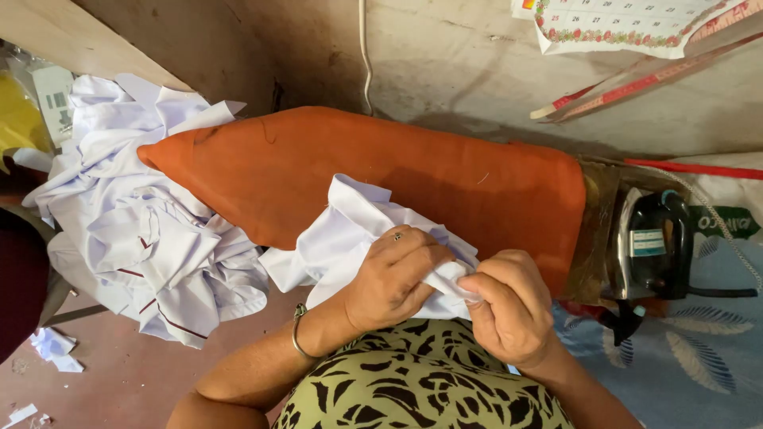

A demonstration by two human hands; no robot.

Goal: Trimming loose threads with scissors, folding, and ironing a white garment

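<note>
A crumpled white shirt (350, 230) lies across the near edge of an orange ironing board (445, 175). My left hand (389, 274), with a ring and a bangle at the wrist, grips a fold of this shirt. My right hand (509, 306) pinches the same fold between thumb and fingers, touching the left hand. Both hands sit at the board's near edge, just above my patterned green and black garment (421, 381).
A heap of white shirts with dark red trim (151, 238) lies to the left. A black electric iron (656, 246) stands at the board's right end, its cord trailing right. A calendar (620, 24) and wooden rulers (636, 79) are against the wall. Blue patterned cloth (699, 365) covers the lower right.
</note>
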